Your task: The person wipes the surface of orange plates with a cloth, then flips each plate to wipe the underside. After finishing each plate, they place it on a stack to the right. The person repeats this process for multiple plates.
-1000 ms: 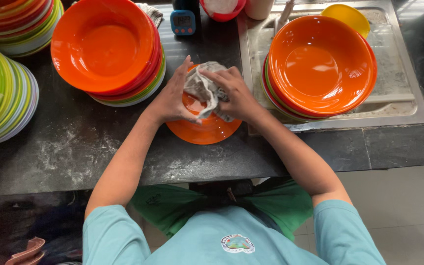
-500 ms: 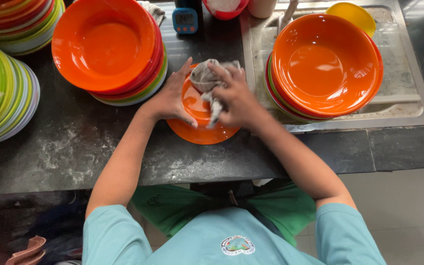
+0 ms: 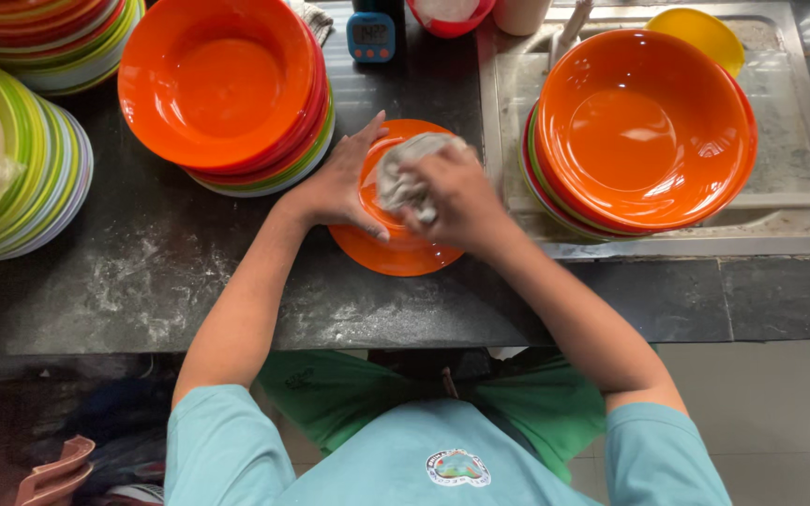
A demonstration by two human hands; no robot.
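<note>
**Cloth on an orange plate, both hands busy**

Nearest the body, a dark stone table (image 3: 171, 281) is carrying everything. At its middle an orange plate (image 3: 396, 248) is lying flat. The left hand (image 3: 339, 183) is bracing the plate's left rim with fingers spread wide. The right hand (image 3: 457, 197) is gripping a crumpled grey cloth (image 3: 405, 178) tightly and pressing it onto the plate. To the right, a stack of orange bowls (image 3: 644, 131) is sitting in a steel sink (image 3: 799, 225), with a yellow bowl (image 3: 705, 33) behind. Farther left, another stack of orange bowls (image 3: 222, 89) is standing beside green and white plates (image 3: 21, 178). A small blue timer (image 3: 372, 36) is resting at the far edge.
</note>
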